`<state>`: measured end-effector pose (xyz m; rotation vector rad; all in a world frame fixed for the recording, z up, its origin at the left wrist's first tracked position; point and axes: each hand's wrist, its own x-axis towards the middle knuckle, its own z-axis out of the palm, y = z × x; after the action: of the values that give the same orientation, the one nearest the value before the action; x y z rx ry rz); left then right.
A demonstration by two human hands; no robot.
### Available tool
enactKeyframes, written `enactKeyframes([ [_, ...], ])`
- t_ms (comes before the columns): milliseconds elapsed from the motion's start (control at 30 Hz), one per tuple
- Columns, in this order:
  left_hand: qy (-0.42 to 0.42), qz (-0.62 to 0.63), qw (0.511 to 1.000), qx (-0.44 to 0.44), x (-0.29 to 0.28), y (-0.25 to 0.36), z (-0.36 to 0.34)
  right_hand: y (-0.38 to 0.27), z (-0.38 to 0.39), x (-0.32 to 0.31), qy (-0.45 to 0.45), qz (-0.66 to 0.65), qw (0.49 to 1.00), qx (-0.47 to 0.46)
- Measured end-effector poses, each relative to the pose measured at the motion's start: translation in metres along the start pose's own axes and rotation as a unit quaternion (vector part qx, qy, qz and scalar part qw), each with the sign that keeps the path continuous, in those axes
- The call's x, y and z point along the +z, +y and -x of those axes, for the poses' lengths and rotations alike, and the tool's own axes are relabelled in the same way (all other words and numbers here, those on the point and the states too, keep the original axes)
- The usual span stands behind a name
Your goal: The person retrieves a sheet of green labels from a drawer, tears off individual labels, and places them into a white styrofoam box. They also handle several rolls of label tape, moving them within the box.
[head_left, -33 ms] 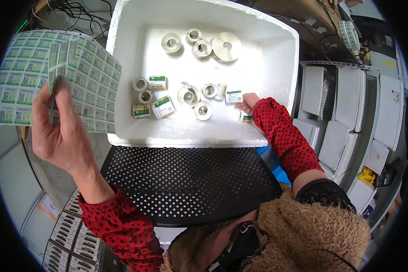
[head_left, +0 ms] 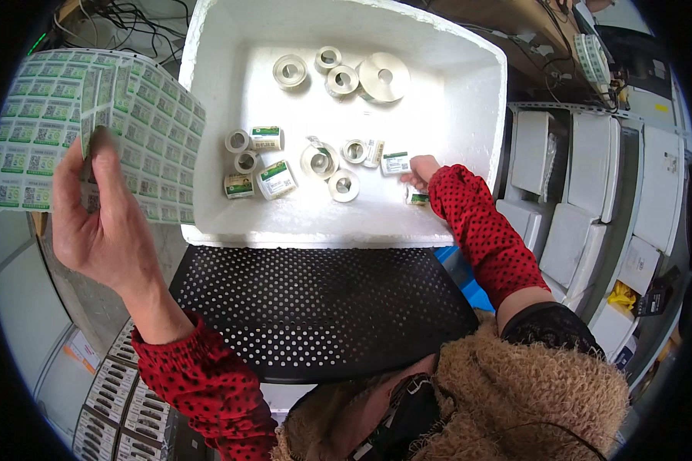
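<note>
My left hand (head_left: 100, 207) pinches a large sheet of green-and-white printed labels (head_left: 146, 138), with folded strips under the thumb. A white foam box (head_left: 454, 54) holds several label rolls, some on end like the large roll (head_left: 397, 83), others lying on their sides like the green-banded roll (head_left: 277, 180). My right hand (head_left: 421, 173) is inside the box at the right, fingers curled beside a white-and-green roll (head_left: 395, 163) and just above a smaller roll (head_left: 417, 198). What, if anything, is between those fingers is hidden.
A black perforated seat (head_left: 323, 307) is below the box, with blue plastic (head_left: 461, 269) behind it. White boxes (head_left: 592, 161) stand in a rack at the right. Cables (head_left: 138, 31) lie at the back left, stacked cartons (head_left: 115, 392) at the lower left.
</note>
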<state>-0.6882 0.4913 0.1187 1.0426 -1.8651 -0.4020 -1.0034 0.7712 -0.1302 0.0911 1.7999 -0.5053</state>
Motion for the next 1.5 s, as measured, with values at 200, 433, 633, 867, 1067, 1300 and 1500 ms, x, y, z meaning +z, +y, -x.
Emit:
enactKeyframes([
  [200,-0.014,-0.046,0.999,-0.004,-0.004,-0.001,0.003,0.013,0.011,0.003,-0.051,0.119,0.982,-0.134],
  [433,0.003,-0.047,0.999,0.016,0.001,0.006,0.002,0.030,0.021,-0.012,0.021,0.548,0.827,-0.127],
  [633,0.016,-0.066,0.997,0.027,-0.002,0.008,-0.008,0.033,0.025,0.014,0.115,0.495,0.857,-0.089],
  [867,0.008,-0.028,0.996,0.088,0.029,0.049,-0.019,0.034,0.026,0.012,0.107,0.494,0.863,-0.019],
  [1067,-0.023,-0.120,0.974,0.193,0.023,0.026,-0.014,0.036,0.023,0.019,0.146,0.472,0.869,-0.023],
  [1300,-0.024,-0.178,0.966,0.185,0.014,0.014,-0.013,0.022,0.047,0.015,0.189,0.446,0.872,-0.064],
  [1500,-0.011,-0.152,0.967,0.206,0.025,0.011,-0.010,0.049,0.010,-0.003,0.223,0.324,0.900,-0.190],
])
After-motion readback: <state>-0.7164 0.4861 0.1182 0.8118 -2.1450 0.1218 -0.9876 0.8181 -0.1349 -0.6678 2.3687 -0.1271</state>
